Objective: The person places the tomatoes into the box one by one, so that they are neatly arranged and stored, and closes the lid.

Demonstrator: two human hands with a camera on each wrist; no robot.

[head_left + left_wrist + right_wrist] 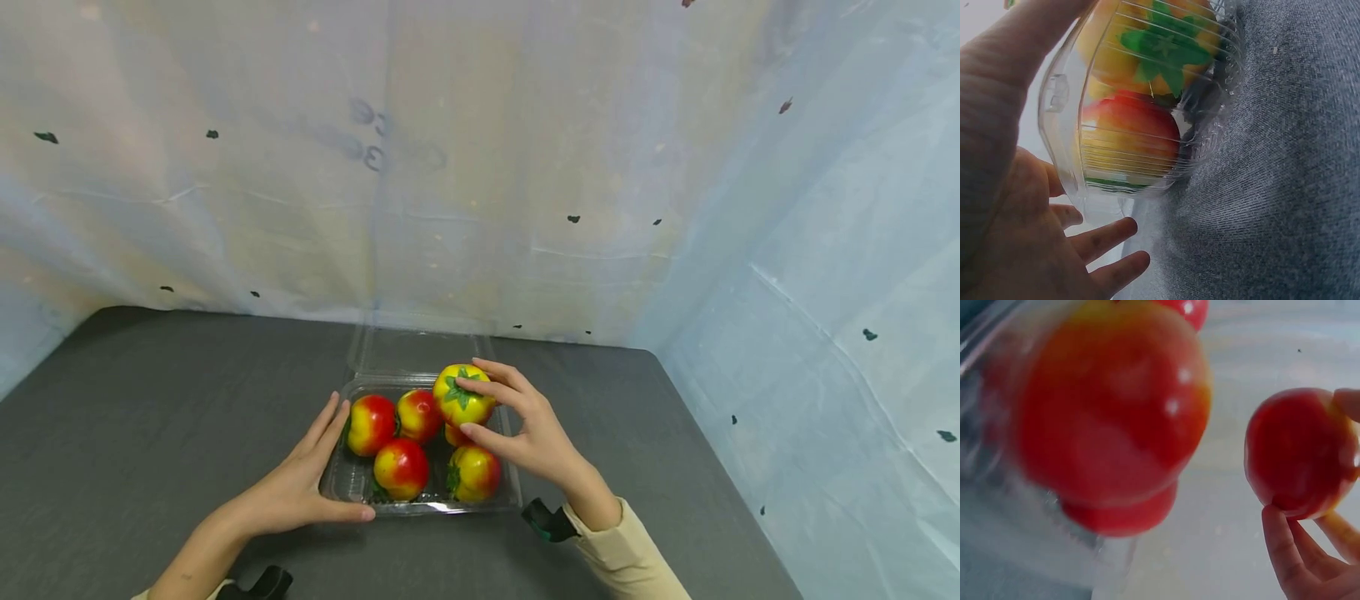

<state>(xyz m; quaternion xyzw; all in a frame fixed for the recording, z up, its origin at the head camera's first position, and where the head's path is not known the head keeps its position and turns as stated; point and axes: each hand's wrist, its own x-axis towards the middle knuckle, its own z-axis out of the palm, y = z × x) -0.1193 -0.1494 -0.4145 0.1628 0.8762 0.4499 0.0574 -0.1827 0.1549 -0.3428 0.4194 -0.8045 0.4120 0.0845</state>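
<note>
My right hand [528,425] grips a tomato [454,408], yellow on top with a green star-shaped calyx, above the right half of a clear plastic clamshell box [438,507]. In the right wrist view the held tomato [1297,453] shows its red underside between thumb and fingers, apart from the others. Several red-and-yellow tomatoes lie in the box, among them one at front left [401,469] and one at front right [477,473]. Along the box's left side rests my left hand [296,492], fingers straight, thumb stretched by the front corner. Ribbed box wall [1129,150] appears in the left wrist view.
The box's clear lid [420,350] stands open at the back, near the wall sheet [465,208]. A dark grey cloth-like surface [187,400] lies under everything. Another pale sheet [847,333] rises on the right. Dark bands sit at both wrists.
</note>
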